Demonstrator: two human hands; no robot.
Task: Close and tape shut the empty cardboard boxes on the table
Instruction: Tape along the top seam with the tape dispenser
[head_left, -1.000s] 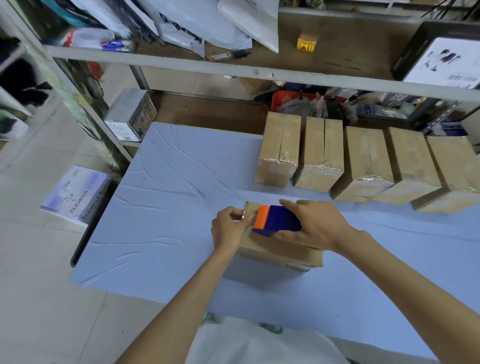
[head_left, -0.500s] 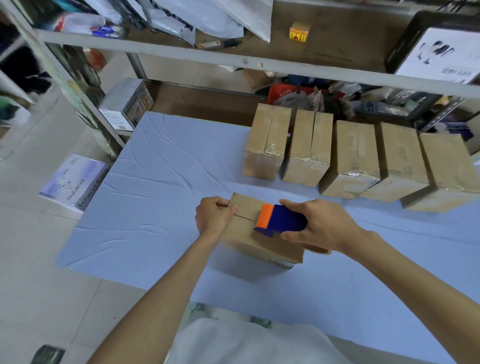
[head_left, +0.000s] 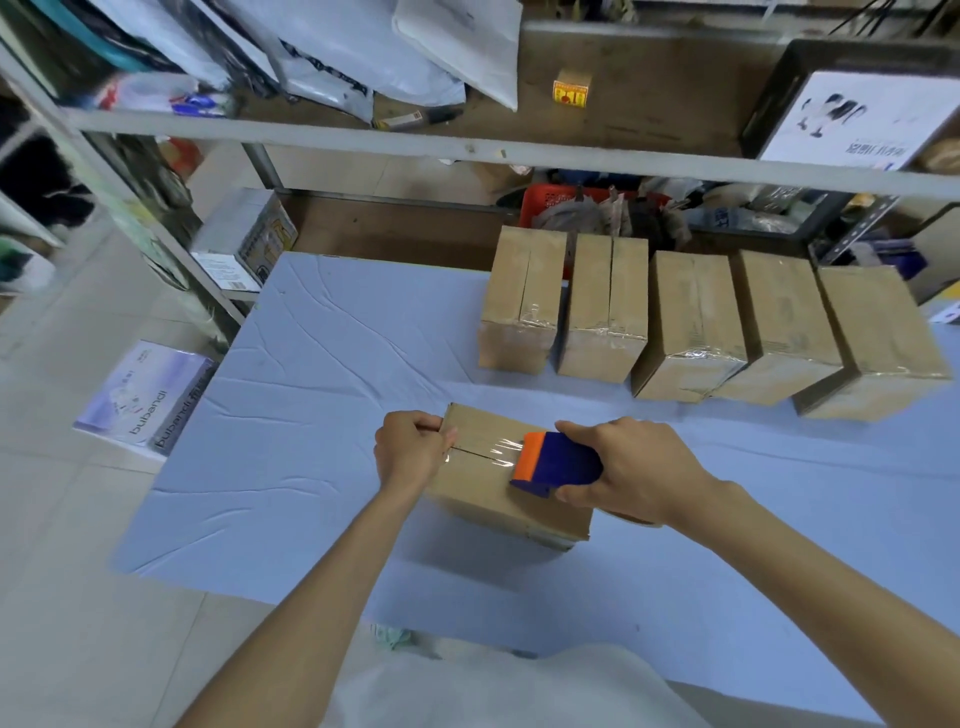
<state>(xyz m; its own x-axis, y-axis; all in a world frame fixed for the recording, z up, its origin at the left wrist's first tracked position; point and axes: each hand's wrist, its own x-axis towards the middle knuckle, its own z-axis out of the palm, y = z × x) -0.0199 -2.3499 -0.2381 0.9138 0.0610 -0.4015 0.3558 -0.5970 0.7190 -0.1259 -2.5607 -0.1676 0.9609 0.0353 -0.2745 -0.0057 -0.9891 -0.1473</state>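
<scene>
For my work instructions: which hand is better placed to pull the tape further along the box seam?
Right hand: it grips the tape dispenser on the box, while the left hand grips the box's left end, pinning the tape.

- Near box (head_left: 483, 499): matt brown cardboard, with glossy clear tape (head_left: 488, 448), wrinkled, over its seam.
- Tape dispenser (head_left: 563, 462): smooth plastic, blue with an orange front.
- Table cover (head_left: 322, 405): matt pale blue sheet, creased; cloth or paper, cannot tell.
- Row of boxes (head_left: 696, 312) at 1 o'clock: matt cardboard, with shiny crinkled tape on the near edges.
- Shelf (head_left: 665, 104) at 12 o'clock: dull brown wood, pale metal rim.
</scene>
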